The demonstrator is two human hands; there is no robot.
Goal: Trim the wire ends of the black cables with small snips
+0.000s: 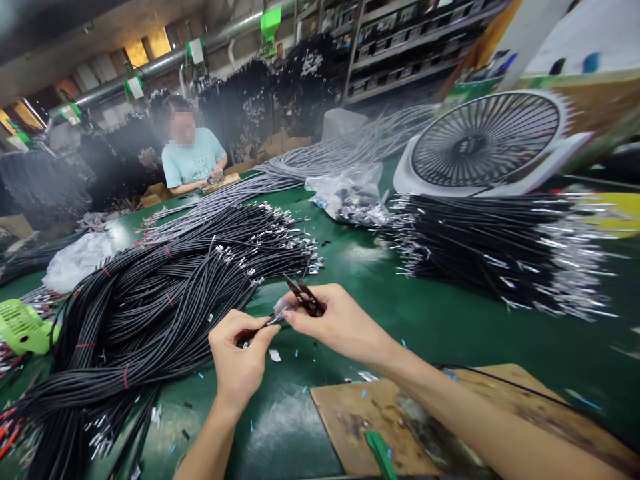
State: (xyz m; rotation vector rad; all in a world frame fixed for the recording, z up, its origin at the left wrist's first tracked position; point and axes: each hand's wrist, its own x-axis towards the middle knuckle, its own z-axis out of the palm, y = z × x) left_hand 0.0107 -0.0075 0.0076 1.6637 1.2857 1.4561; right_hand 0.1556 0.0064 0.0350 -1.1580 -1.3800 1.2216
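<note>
A: Head view, from the left. What is left of the snips?

B: Far left of the snips (306,297), a light green plastic thing (21,327) lies at the counter (440,333) edge. Between it and the snips is a big heap of black cables (150,300), tied with thin red bands, with metal ends toward the snips.

A: And the hands?

B: The left hand (239,357) is just left of the snips and a little nearer to the person. Its fingers are pinched narrow on the end of one black cable (257,330). The right hand (340,323) is closed around the black snips, and the blades point up and away. The cable end seems to touch the snips at the thumb, but I cannot tell exactly.

A: What is right of the snips?

B: Nearer than the snips, a worn wooden board (360,413) lies under the right forearm. Farther right is a flat stack of black wires (495,247) with silver ends, and behind it a white fan (487,143). Far behind the snips, another person in a light blue shirt (193,160) sits at the counter.
</note>
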